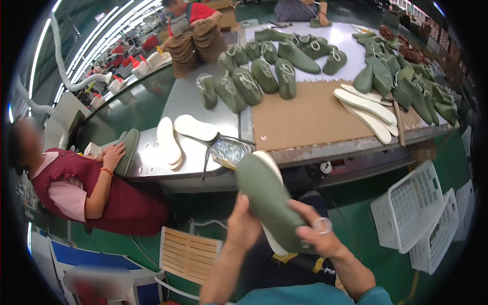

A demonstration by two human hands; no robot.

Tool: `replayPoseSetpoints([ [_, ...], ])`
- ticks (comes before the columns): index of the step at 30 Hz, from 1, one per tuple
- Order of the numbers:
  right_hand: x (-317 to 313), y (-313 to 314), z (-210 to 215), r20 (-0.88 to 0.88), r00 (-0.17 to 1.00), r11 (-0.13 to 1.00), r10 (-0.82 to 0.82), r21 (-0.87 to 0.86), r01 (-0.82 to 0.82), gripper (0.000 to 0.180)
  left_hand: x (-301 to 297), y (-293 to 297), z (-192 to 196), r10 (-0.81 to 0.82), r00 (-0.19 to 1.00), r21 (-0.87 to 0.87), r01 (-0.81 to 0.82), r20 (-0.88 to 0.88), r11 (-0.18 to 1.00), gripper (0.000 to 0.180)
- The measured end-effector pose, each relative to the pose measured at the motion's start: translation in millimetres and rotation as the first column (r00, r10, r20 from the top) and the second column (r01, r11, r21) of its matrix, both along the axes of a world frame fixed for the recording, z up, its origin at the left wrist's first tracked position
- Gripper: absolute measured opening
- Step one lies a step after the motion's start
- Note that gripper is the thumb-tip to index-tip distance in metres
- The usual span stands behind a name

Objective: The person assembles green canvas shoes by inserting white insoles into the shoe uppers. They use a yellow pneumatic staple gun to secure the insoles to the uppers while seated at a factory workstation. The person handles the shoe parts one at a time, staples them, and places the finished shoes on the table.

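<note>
Both my hands hold a smooth green lasted shoe [267,190] above my lap, in front of the table's near edge. My left hand [242,222] is closed on its left side. On the lower right side, my right hand [320,235] grips it, a white ring-shaped band around a finger. A white sole [270,163] lies against the back of the shoe, its edge showing at the top and lower left. Just beyond the shoe is a clear-wrapped box [230,151] with black straps, beside loose white soles [195,128].
Many green lasted shoes [285,79] stand on the table around a brown board [290,119]. More white soles [367,109] lie at right by a wooden-handled tool [398,123]. White crates [409,206] are at right. A co-worker in maroon [122,203] handles green pieces at left.
</note>
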State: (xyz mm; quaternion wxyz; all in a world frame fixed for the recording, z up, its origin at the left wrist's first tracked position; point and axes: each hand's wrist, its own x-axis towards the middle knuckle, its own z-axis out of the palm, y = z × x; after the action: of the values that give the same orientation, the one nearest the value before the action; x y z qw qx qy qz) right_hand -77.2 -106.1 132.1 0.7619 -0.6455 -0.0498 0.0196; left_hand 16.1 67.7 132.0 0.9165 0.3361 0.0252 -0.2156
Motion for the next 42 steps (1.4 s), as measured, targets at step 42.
replayPoseSetpoints([
  [42, -13.3, 26.0, -115.7, -0.590, 0.794, 0.905, 0.148, 0.405, 0.132, 0.093, -150.0, 35.8, -96.3, -0.233, 0.935, 0.681, -0.014, 0.269, 0.732, 0.079],
])
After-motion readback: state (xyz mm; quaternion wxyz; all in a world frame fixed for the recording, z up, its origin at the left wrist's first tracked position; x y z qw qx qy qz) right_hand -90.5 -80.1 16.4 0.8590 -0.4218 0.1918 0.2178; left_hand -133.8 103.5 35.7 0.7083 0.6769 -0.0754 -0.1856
